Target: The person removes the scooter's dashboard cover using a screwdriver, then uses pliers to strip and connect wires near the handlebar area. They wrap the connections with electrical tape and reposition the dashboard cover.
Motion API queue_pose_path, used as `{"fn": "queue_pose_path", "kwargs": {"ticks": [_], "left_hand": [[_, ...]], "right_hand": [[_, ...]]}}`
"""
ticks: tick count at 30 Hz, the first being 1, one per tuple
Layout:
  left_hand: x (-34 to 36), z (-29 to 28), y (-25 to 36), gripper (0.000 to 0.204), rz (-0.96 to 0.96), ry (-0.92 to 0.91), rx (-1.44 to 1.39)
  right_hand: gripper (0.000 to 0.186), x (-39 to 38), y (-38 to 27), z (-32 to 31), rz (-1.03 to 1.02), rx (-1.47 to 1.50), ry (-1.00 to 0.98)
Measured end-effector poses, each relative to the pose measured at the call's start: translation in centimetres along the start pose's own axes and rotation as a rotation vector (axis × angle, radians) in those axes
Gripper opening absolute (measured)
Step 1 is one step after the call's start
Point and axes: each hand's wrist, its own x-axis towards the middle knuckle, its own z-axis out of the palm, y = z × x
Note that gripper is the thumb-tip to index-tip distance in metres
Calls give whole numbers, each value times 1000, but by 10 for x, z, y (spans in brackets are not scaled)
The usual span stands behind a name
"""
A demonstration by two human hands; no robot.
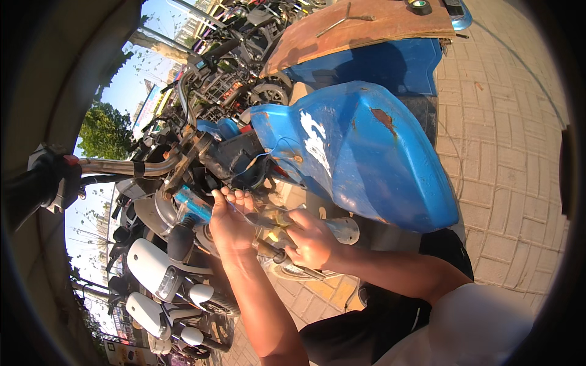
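Note:
My left hand (232,227) is closed, with a thin pale wire (240,211) between thumb and fingers. Close beside it, my right hand (312,240) is wrapped round a tool with yellowish handles (276,222), whose exact kind is blurred; its head points at the left fingers. Just beyond the hands, a thin blue wire (276,146) loops out of the opened front of a parked vehicle. A large blue body panel (372,155) with rust patches and a white emblem rises to the right. A dark box-like part (235,155) sits beside the blue wire.
Chrome handlebars (131,168) with a black grip reach out at left. A brown board (366,36) at the back bears a T-shaped wrench (347,23) and a roll of tape (419,7). White scooters (155,268) stand at lower left. Brick paving (506,183) lies right.

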Motion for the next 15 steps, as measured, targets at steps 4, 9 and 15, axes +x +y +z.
{"fn": "queue_pose_path", "kwargs": {"ticks": [4, 9, 15], "left_hand": [[0, -3, -2, 25, -44, -237, -71], [-4, -13, 1, 24, -49, -243, -97], [-4, -17, -2, 17, -6, -87, -4]], "right_hand": [[29, 2, 0, 1, 59, -13, -5], [22, 9, -4, -12, 230, 87, 42], [17, 56, -20, -7, 470, 439, 35]]}}
